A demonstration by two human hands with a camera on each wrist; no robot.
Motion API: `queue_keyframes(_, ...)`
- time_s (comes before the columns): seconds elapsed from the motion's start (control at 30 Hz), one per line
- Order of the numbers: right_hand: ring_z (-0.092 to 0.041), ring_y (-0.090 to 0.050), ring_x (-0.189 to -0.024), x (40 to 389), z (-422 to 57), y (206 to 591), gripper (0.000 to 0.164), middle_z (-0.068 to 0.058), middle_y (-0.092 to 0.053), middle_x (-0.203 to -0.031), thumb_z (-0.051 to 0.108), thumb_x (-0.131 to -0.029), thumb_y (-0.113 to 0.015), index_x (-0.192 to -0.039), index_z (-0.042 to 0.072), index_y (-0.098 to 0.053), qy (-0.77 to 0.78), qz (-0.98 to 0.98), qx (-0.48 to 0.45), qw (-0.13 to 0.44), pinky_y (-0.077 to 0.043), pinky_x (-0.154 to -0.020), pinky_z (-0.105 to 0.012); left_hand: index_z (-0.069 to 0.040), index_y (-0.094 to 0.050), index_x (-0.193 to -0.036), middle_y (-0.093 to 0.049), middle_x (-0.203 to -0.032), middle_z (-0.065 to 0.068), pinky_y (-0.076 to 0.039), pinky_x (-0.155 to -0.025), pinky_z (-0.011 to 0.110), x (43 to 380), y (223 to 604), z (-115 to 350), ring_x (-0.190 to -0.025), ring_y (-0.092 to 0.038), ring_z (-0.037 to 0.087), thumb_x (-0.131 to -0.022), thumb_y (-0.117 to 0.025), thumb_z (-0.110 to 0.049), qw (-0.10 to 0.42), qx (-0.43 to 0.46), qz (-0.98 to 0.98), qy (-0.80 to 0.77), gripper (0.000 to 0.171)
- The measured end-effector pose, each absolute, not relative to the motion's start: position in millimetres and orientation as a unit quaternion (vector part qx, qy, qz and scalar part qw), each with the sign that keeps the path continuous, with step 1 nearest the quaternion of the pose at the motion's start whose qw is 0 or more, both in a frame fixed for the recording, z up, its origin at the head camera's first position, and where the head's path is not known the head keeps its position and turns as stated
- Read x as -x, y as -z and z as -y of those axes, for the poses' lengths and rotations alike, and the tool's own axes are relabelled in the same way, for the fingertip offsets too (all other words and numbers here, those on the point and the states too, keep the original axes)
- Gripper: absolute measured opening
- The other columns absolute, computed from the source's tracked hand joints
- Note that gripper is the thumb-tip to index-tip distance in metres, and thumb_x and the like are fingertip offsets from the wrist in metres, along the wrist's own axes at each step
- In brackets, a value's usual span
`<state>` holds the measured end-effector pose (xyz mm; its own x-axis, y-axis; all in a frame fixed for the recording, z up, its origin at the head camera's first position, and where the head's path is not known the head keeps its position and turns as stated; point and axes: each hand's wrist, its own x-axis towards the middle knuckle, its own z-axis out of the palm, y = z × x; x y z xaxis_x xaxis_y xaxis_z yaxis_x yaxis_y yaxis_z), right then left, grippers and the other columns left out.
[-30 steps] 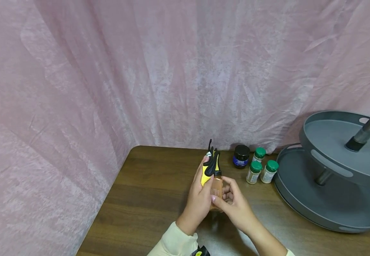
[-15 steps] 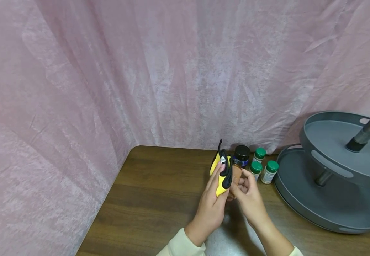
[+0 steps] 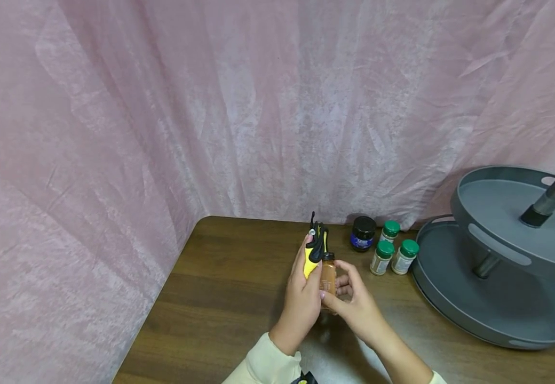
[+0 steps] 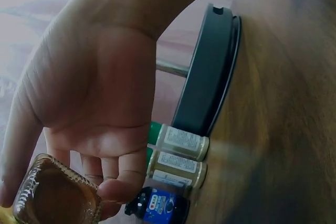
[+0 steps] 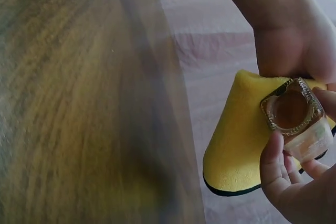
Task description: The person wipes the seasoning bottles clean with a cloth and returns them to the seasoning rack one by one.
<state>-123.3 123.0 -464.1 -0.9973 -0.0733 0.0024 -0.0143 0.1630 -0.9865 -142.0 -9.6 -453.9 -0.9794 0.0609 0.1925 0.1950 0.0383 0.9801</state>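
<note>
My left hand (image 3: 299, 304) holds a folded yellow cloth with black edging (image 3: 312, 257) against the side of a small glass jar (image 3: 327, 277). The jar is square, with a black cap and orange-brown contents. My right hand (image 3: 358, 306) grips it from the right, thumb low on the near side and fingers behind. In the right wrist view the cloth (image 5: 236, 140) hangs down in a broad flap beside the jar's glass base (image 5: 292, 109). The left wrist view shows the jar's base (image 4: 58, 198) from below, with fingers around it.
Right of my hands stand a black-lidded jar with a blue label (image 3: 363, 233) and three green-lidded jars (image 3: 381, 258). A grey two-tier round tray (image 3: 479, 250) occupies the table's right side. Pink curtain (image 3: 258, 117) hangs behind the wooden table (image 3: 224, 277).
Both hands, with the jar and cloth, swung right towards the standing jars half a second ago and have come back left. The cloth's broad side has turned away again.
</note>
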Motion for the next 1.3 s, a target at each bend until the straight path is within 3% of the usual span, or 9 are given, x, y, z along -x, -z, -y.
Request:
queue_keyframes(0.27,-0.017,-0.053,-0.095,124.2,-123.9,462.9,0.072,-0.016,-0.048,-0.115,0.009,-0.091,-0.072,-0.152,0.007,-0.034,0.645,-0.764,-0.001,0.011,-0.056,-0.069,-0.026,-0.035,-0.027,-0.159,-0.028,-0.165,-0.016,-0.035,-0.117,0.037,138.1,454.4,5.6,-0.146,-0.038,0.011,-0.106,-0.048,-0.020,0.050,0.105,0.735,0.668,0.059)
queue_keyframes(0.47,-0.011,-0.057,-0.096,127.5,-130.3,461.6,0.058,-0.012,-0.052,-0.118,0.011,-0.097,-0.065,-0.149,0.007,-0.040,0.671,-0.742,-0.014,-0.017,-0.054,-0.077,-0.023,-0.035,-0.028,-0.159,-0.031,-0.163,-0.014,-0.041,-0.111,0.026,134.1,457.1,-1.4,-0.141,-0.042,0.012,-0.105,-0.051,-0.020,0.033,0.124,0.732,0.669,0.060)
queue_keyframes(0.63,-0.010,-0.056,-0.100,128.9,-135.0,460.0,0.056,-0.005,-0.052,-0.117,0.013,-0.099,-0.064,-0.149,0.012,-0.038,0.692,-0.720,-0.023,-0.053,-0.053,-0.080,-0.021,-0.035,-0.033,-0.157,-0.047,-0.154,-0.003,-0.048,-0.105,0.031,133.3,456.9,-5.2,-0.128,-0.054,0.015,-0.107,-0.047,-0.023,-0.012,0.103,0.672,0.733,0.053)
queue_keyframes(0.8,-0.012,-0.055,-0.110,128.3,-137.7,453.6,0.062,-0.006,-0.050,-0.124,0.012,-0.099,-0.064,-0.152,0.015,-0.032,0.717,-0.693,-0.028,-0.073,-0.052,-0.086,-0.018,-0.030,-0.040,-0.150,-0.055,-0.142,0.010,-0.054,-0.097,0.035,136.6,458.3,-4.6,-0.118,-0.062,0.021,-0.108,-0.044,-0.029,-0.062,0.068,0.576,0.812,0.042)
queue_keyframes(0.9,-0.014,-0.054,-0.115,127.8,-139.1,451.5,0.064,-0.006,-0.049,-0.130,0.008,-0.098,-0.064,-0.152,0.017,-0.030,0.730,-0.677,-0.022,-0.093,-0.053,-0.089,-0.018,-0.028,-0.042,-0.146,-0.056,-0.141,0.009,-0.053,-0.099,0.033,138.1,459.8,-2.8,-0.122,-0.061,0.020,-0.107,-0.046,-0.036,-0.094,0.050,0.540,0.835,0.040)
queue_keyframes(1.1,-0.018,-0.051,-0.124,128.4,-138.8,452.4,0.068,-0.003,-0.051,-0.136,0.000,-0.094,-0.067,-0.149,0.020,-0.033,0.736,-0.662,-0.009,-0.144,-0.051,-0.094,-0.018,-0.015,-0.048,-0.139,-0.063,-0.129,0.006,-0.054,-0.093,0.031,141.0,462.6,-3.1,-0.113,-0.064,0.016,-0.103,-0.053,-0.042,-0.159,0.002,0.499,0.852,0.045)
queue_keyframes(1.3,-0.013,-0.057,-0.119,124.0,-133.1,455.0,0.068,-0.002,-0.057,-0.131,0.002,-0.090,-0.074,-0.145,0.015,-0.036,0.693,-0.707,0.005,-0.140,-0.045,-0.099,-0.016,-0.005,-0.052,-0.135,-0.064,-0.129,0.006,-0.053,-0.095,0.030,143.4,464.6,-0.8,-0.111,-0.064,0.015,-0.103,-0.050,-0.042,-0.165,-0.052,0.482,0.859,0.049)
